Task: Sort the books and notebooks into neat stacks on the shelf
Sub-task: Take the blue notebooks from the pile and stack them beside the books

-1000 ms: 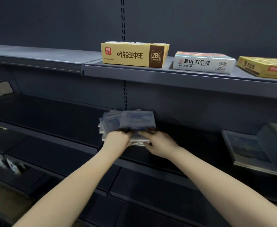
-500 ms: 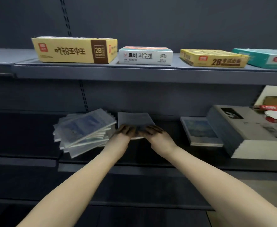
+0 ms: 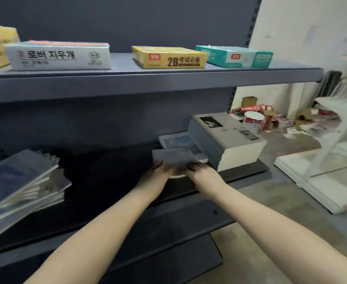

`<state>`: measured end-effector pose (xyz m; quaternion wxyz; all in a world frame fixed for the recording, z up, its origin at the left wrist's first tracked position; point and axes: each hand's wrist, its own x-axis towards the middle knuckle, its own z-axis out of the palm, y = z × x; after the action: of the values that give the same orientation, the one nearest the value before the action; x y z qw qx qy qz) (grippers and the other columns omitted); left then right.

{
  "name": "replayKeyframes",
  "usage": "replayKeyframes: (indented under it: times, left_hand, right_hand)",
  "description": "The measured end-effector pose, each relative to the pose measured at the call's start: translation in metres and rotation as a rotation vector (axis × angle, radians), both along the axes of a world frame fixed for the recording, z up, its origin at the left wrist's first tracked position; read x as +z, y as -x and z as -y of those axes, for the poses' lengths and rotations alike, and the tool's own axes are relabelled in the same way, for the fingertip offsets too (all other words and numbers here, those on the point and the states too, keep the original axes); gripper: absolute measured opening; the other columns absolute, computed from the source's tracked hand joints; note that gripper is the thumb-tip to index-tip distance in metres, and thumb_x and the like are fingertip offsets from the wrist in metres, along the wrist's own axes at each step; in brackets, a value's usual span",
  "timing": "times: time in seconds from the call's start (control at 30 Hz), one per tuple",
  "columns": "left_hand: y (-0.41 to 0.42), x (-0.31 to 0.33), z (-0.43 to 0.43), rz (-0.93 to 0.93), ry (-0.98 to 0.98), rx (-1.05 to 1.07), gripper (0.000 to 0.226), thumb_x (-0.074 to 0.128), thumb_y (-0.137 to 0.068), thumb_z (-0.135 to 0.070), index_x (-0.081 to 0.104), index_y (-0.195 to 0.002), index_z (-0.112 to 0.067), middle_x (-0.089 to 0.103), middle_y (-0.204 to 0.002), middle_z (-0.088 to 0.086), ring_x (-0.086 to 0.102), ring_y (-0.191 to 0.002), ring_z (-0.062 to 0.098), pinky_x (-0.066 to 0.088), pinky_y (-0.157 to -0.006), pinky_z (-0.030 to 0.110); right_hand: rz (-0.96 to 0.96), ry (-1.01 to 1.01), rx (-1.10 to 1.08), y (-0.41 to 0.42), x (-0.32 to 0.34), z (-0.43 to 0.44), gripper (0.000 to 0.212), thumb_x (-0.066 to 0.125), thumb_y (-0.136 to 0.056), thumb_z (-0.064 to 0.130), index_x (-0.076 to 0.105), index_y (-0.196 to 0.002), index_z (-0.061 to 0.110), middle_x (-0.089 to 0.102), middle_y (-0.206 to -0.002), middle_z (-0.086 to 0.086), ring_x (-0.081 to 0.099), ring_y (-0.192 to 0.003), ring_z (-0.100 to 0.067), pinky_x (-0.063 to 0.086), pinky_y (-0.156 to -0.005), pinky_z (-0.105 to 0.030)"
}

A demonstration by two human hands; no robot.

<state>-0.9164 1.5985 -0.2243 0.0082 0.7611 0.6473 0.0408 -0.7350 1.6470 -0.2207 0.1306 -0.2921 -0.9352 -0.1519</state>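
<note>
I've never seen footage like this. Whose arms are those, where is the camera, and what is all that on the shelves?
No machine here: the arms belong to a person, and the camera sits on their head, looking forward and down. So you see their own left hand and right hand reaching out. Together they hold a thin notebook by its near edge, over the middle shelf. Just behind it lies a blue-covered book, beside a tall grey stack of books. Far left on that shelf is a messy, fanned pile of notebooks. The upper shelf carries flat boxes: white, yellow and green.
</note>
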Motion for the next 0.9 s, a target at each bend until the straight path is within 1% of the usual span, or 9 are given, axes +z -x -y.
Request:
replayKeyframes:
  times: [0.07, 0.2, 0.27, 0.33, 0.37, 0.47, 0.6, 0.67, 0.9]
  left_hand:
    - [-0.012, -0.005, -0.014, 0.031, 0.007, -0.014, 0.069, 0.030, -0.094, -0.062, 0.017, -0.151, -0.026, 0.005, -0.158, -0.004, 0.012, -0.145, 0.019, 0.020, -0.111, 0.030]
    - [-0.025, -0.015, -0.033, 0.164, 0.155, 0.091, 0.064, 0.022, -0.095, -0.059, 0.024, -0.149, -0.025, 0.012, -0.158, 0.003, 0.018, -0.143, 0.023, 0.023, -0.112, 0.032]
    - [-0.028, -0.016, -0.039, 0.148, 0.146, 0.120, 0.063, 0.024, -0.097, -0.055, 0.027, -0.148, -0.019, 0.017, -0.157, 0.006, 0.022, -0.142, 0.025, 0.024, -0.113, 0.034]
    - [-0.031, -0.018, -0.044, 0.158, 0.134, 0.149, 0.064, 0.032, -0.096, -0.055, 0.029, -0.146, -0.016, 0.026, -0.153, 0.008, 0.033, -0.136, 0.026, 0.033, -0.109, 0.034]
    - [-0.032, -0.018, -0.045, 0.182, 0.141, 0.133, 0.063, 0.039, -0.095, -0.052, 0.029, -0.146, -0.017, 0.029, -0.151, 0.011, 0.035, -0.134, 0.027, 0.036, -0.106, 0.035]
    - [-0.034, -0.015, -0.049, 0.079, 0.156, 0.066, 0.066, 0.054, -0.091, -0.044, 0.027, -0.146, -0.020, 0.028, -0.146, 0.017, 0.027, -0.135, 0.031, 0.036, -0.102, 0.036]
    - [-0.032, -0.023, -0.063, -0.022, 0.066, 0.024, 0.067, 0.056, -0.087, -0.050, 0.032, -0.144, -0.022, 0.036, -0.140, 0.017, 0.033, -0.131, 0.031, 0.040, -0.098, 0.037]
    - [-0.032, -0.026, -0.071, -0.056, 0.059, 0.016, 0.070, 0.054, -0.087, -0.053, 0.030, -0.145, -0.023, 0.038, -0.139, 0.019, 0.035, -0.129, 0.033, 0.040, -0.098, 0.037]
    - [-0.035, -0.034, -0.090, -0.066, 0.050, 0.062, 0.065, 0.036, -0.095, -0.052, 0.020, -0.150, -0.020, 0.026, -0.147, 0.027, 0.024, -0.138, 0.037, 0.032, -0.106, 0.041]
  right_hand:
    - [-0.001, 0.027, -0.044, -0.012, -0.008, -0.007, 0.057, 0.075, -0.044, -0.007, 0.071, -0.098, 0.009, 0.068, -0.078, -0.013, 0.068, -0.068, -0.033, 0.055, -0.052, -0.033]
    - [0.027, 0.062, -0.198, -0.016, -0.032, -0.021, 0.052, 0.084, -0.042, 0.002, 0.073, -0.092, 0.008, 0.069, -0.076, -0.011, 0.070, -0.068, -0.031, 0.054, -0.048, -0.030]
    - [0.042, 0.066, -0.247, -0.014, -0.042, -0.027, 0.040, 0.077, -0.048, 0.002, 0.074, -0.087, 0.005, 0.070, -0.077, -0.014, 0.071, -0.068, -0.033, 0.055, -0.048, -0.031]
    - [0.067, 0.067, -0.282, -0.012, -0.050, -0.034, 0.033, 0.063, -0.055, 0.008, 0.074, -0.085, 0.005, 0.072, -0.081, -0.016, 0.071, -0.071, -0.033, 0.056, -0.050, -0.032]
    - [0.073, 0.072, -0.299, -0.012, -0.054, -0.038, 0.033, 0.055, -0.060, 0.009, 0.075, -0.085, 0.005, 0.072, -0.083, -0.016, 0.071, -0.072, -0.033, 0.056, -0.052, -0.032]
    - [0.039, 0.041, -0.312, -0.008, -0.063, -0.045, 0.043, 0.035, -0.067, 0.010, 0.074, -0.086, 0.005, 0.072, -0.084, -0.016, 0.071, -0.072, -0.033, 0.056, -0.055, -0.032]
    - [-0.016, 0.001, -0.337, -0.003, -0.060, -0.053, 0.043, 0.034, -0.067, 0.008, 0.075, -0.081, 0.005, 0.072, -0.081, -0.014, 0.071, -0.069, -0.031, 0.056, -0.056, -0.030]
    - [-0.003, 0.033, -0.367, -0.001, -0.060, -0.060, 0.040, 0.035, -0.068, 0.008, 0.074, -0.078, 0.005, 0.072, -0.083, -0.015, 0.071, -0.070, -0.030, 0.057, -0.058, -0.031]
    - [-0.040, 0.168, -0.442, 0.005, -0.055, -0.083, 0.034, 0.036, -0.068, 0.009, 0.069, -0.065, 0.002, 0.072, -0.078, -0.018, 0.071, -0.068, -0.032, 0.058, -0.054, -0.032]
